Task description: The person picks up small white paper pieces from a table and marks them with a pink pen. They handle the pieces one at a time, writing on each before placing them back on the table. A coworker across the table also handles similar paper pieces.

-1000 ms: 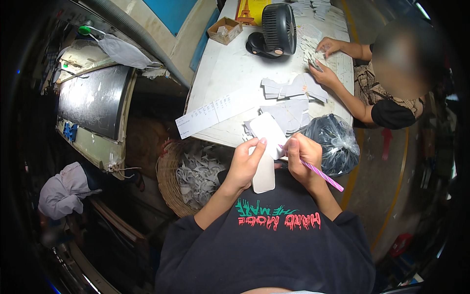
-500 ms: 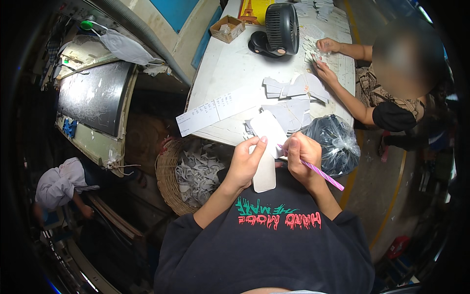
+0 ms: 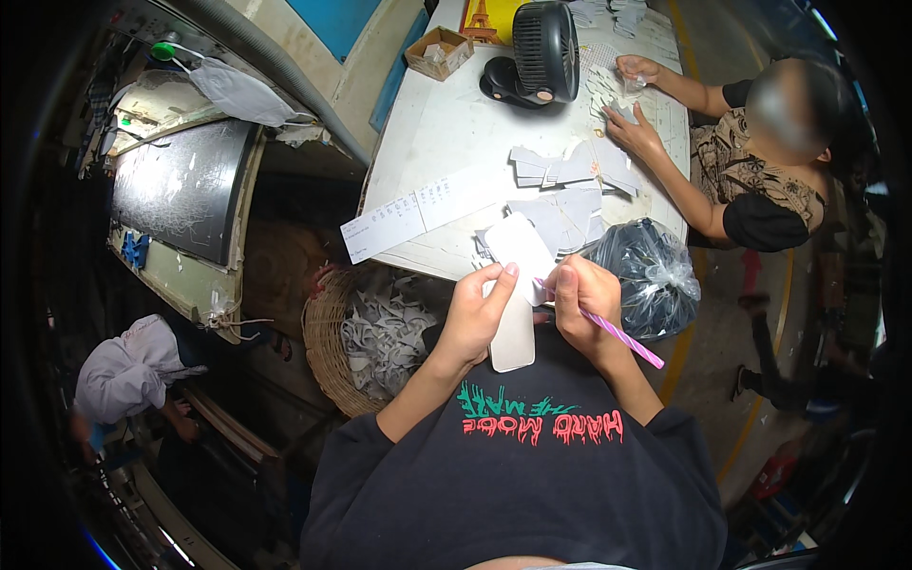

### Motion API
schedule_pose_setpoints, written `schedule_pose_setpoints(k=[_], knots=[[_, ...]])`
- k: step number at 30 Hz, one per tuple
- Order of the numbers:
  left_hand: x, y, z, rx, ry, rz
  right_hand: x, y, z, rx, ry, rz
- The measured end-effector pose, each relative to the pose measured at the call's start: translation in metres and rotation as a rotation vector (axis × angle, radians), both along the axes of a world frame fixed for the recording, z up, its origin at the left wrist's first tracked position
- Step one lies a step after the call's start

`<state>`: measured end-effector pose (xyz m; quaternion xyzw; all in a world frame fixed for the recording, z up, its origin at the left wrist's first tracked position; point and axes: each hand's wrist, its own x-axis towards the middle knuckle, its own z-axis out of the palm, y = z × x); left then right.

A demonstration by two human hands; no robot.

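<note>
My left hand grips a long white piece with rounded ends, thumb on top near its middle. It looks like card or thin sheet; whether it is one layer or several I cannot tell. In my right hand is a pink-and-white striped pen, its tip at the right edge of the white piece and its back end pointing down to the right. The piece is held over the near edge of the white table. Just beyond it lie stacks of grey-white cut pieces.
A black plastic bag sits at the table's near right corner. Below the table's left edge stands a wicker basket of scraps. On the table are a paper strip, black fan and small box. A co-worker handles pieces at right.
My hands and the white piece stay nearly in place; the pen has shifted very slightly left. The co-worker at right has moved their hands and head a little. The person at left has shifted.
</note>
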<state>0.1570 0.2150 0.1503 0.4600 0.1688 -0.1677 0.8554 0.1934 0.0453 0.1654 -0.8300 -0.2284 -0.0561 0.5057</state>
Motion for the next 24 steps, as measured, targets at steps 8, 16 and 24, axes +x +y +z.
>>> schedule_pose_setpoints(k=[8, 16, 24], knots=[[0.0002, -0.0001, 0.0003, -0.005, 0.004, 0.011, 0.0004, 0.0007, 0.0003, 0.022, 0.011, 0.012], [-0.0006, 0.0016, -0.0029, -0.006, -0.014, 0.011, -0.0001, 0.0008, -0.0011, 0.014, 0.013, 0.013], [-0.0005, 0.0040, -0.0055, -0.013, -0.012, -0.038, -0.0009, 0.0012, -0.0003, 0.033, 0.017, 0.007]])
